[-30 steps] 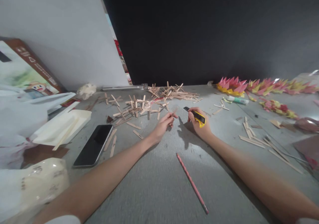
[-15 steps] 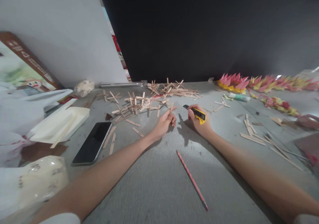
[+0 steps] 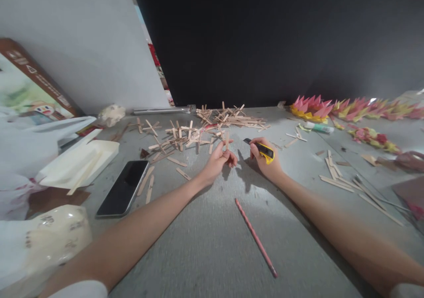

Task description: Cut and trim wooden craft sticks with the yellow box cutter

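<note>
Pinched in my left hand (image 3: 219,162) is a popsicle stick (image 3: 227,140) that points upward from between thumb and fingers. My right hand (image 3: 267,161) wraps round a yellow and black utility knife (image 3: 264,150), its dark front end aimed left toward the stick. A gap separates the two hands, and the knife does not touch the wood. Just beyond them lies a heap of crossed popsicle sticks (image 3: 180,137). On the grey table (image 3: 205,245) between my forearms rests a pink pencil (image 3: 255,238).
A phone (image 3: 123,188) and a white tray (image 3: 107,153) with a chopstick lie left. Folded pink and yellow paper (image 3: 313,108), a glue stick (image 3: 319,127) and loose wooden sticks (image 3: 336,183) are on the right. A black panel (image 3: 281,42) rises behind.
My left hand has turned slightly, and the popsicle stick stands a little more upright. The right hand keeps the utility knife in nearly the same place.
</note>
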`<state>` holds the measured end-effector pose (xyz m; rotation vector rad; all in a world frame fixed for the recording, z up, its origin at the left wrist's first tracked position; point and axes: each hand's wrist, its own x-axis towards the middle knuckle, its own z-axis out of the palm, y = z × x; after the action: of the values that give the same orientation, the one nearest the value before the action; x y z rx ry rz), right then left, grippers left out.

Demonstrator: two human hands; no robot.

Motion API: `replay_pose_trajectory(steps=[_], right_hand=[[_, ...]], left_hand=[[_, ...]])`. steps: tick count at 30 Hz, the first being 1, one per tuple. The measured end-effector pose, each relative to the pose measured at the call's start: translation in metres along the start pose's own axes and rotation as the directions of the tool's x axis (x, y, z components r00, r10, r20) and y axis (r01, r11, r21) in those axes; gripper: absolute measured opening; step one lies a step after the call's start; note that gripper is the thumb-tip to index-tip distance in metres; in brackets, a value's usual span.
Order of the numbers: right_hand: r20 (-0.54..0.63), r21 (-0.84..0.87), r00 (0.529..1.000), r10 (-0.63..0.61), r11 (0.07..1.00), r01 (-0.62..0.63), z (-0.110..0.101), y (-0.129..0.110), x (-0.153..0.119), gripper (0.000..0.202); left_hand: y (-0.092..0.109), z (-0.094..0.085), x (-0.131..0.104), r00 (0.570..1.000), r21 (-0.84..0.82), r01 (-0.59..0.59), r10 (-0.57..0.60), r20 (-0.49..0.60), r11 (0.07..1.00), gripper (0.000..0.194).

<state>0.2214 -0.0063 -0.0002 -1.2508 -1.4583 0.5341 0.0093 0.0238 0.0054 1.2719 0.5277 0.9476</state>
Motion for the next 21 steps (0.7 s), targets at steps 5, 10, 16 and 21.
replay_pose_trajectory(steps=[5,10,16,21], right_hand=[[0.008,0.018,1.000,0.003,1.000,-0.003,0.000,0.000,0.000,0.030],[0.003,0.030,1.000,-0.007,1.000,0.007,0.001,0.000,0.000,0.029],[-0.050,0.162,0.999,-0.002,0.987,0.010,0.002,0.000,-0.001,0.037],[-0.092,0.248,0.996,0.015,0.969,0.009,0.003,0.000,0.001,0.036]], left_hand=[[0.000,0.000,0.000,1.000,0.008,0.015,-0.015,0.002,1.000,0.064],[-0.006,0.001,-0.001,0.998,0.231,-0.033,0.043,-0.040,0.973,0.059],[-0.006,0.008,-0.012,0.981,0.841,-0.044,0.183,-0.066,0.539,0.049],[-0.007,0.013,-0.018,0.995,0.986,-0.094,0.028,0.091,0.136,0.048]])
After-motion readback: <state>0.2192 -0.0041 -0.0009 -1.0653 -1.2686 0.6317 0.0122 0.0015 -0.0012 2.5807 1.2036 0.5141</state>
